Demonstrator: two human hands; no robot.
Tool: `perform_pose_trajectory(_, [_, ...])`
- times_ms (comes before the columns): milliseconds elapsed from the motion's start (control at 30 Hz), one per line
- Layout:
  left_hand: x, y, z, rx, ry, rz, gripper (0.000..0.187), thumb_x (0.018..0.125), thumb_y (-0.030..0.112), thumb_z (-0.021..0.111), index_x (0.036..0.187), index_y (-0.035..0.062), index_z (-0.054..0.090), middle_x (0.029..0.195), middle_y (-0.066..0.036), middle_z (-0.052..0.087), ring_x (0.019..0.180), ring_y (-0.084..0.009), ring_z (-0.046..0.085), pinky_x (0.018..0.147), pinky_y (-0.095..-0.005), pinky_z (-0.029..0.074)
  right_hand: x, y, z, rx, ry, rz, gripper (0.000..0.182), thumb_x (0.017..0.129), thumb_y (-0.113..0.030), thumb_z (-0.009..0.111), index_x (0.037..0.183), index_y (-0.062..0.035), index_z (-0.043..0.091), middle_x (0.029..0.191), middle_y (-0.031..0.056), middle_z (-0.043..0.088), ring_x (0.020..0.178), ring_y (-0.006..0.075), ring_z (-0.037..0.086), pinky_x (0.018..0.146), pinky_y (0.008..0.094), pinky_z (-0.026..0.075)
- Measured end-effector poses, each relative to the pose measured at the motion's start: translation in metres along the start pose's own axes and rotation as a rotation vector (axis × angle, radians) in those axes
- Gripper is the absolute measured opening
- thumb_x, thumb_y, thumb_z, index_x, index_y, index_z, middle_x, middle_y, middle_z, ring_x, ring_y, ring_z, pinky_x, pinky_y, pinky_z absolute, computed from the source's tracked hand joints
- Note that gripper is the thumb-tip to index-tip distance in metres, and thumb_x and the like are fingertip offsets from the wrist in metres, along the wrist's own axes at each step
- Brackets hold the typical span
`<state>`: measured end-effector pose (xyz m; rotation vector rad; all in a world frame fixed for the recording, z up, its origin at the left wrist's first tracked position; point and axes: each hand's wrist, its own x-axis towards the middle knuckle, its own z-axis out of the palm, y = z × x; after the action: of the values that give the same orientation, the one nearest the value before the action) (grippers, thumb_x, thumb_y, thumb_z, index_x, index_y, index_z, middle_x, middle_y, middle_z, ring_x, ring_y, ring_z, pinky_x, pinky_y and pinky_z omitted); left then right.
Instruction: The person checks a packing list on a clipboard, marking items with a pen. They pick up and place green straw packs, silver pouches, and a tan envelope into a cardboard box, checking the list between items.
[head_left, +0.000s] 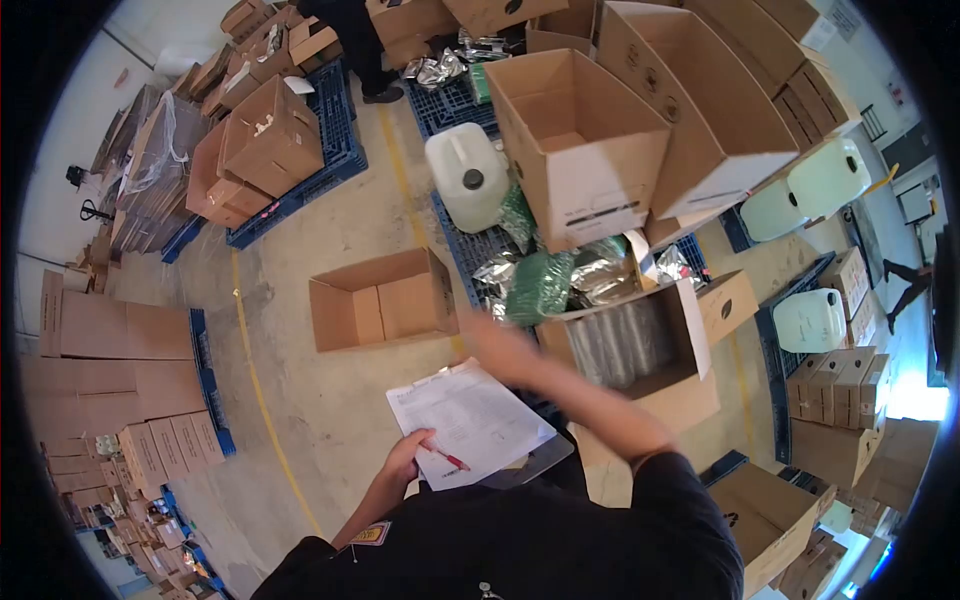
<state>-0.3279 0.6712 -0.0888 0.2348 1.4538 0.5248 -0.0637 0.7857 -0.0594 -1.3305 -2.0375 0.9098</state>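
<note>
Black short-sleeved shirt (pixel 560 540) is worn; arms bare below the sleeves. Yellow-orange patch with red edging (pixel 370 534) seen on left sleeve. Small metal zip pull (pixel 487 591) noted at collar.

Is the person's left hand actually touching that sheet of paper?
Touching. The head view shows the left hand gripping the paper's lower-left edge, with a red pen lying against the sheet.

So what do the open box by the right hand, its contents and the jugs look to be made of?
The box looks like brown corrugated cardboard: matte, with folded flaps. The packs inside seem to be silvery foil or metallised film, shiny and ridged, though blur leaves that open. The jugs look like translucent white plastic, with a moulded handle and a dark cap.
</note>
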Motion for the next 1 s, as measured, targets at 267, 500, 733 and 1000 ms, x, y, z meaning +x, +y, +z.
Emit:
perform_pose_trajectory(267, [-0.021,0.085,-0.094,-0.229,0.126,0.054,0.016,0.074,0.019,0.058,0.073,0.0054,0.049,0.070,-0.008,0.051,0.069,-0.0229,0.052,0.067,-0.0361,0.047,0.207,0.179,-0.176,-0.956,0.204,0.750,0.042,0.076,-0.032,0.054,0.111,-0.0081,0.054,0.098,0.0113,0.061,0.098,0.0265,0.056,0.092,0.0388,0.035])
perform_pose_trajectory(500, [-0.019,0.112,-0.236,-0.379,0.235,0.149,0.018,0.070,0.018,0.061,0.077,0.0037,0.051,0.074,-0.009,0.053,0.072,-0.0252,0.054,0.068,-0.0367,0.048,0.193,0.066,-0.197,-0.812,0.628,0.628,0.026,0.074,-0.033,0.053,0.081,-0.0113,0.065,0.078,0.0134,0.062,0.074,0.0298,0.060,0.064,0.0394,0.047])
perform_pose_trajectory(733, [-0.064,0.206,-0.278,-0.470,0.197,0.497,0.045,0.073,0.019,0.056,0.111,-0.0013,0.043,0.102,-0.014,0.054,0.087,-0.0286,0.056,0.079,-0.0391,0.047,0.170,-0.066,-0.254,-0.670,0.642,0.633,0.028,0.073,-0.034,0.055,0.077,-0.0090,0.065,0.073,0.0126,0.062,0.067,0.0318,0.059,0.057,0.0384,0.044])
perform_pose_trajectory(1000, [-0.140,0.291,-0.229,-0.614,-0.078,0.739,0.041,0.080,0.029,0.051,0.100,-0.0066,0.052,0.095,-0.018,0.058,0.089,-0.0288,0.056,0.077,-0.0399,0.048,0.126,-0.161,-0.300,-0.060,0.791,0.281,0.027,0.075,-0.025,0.058,0.073,0.0015,0.062,0.062,-0.0002,0.057,0.056,0.0083,0.051,0.050,0.0233,0.040])
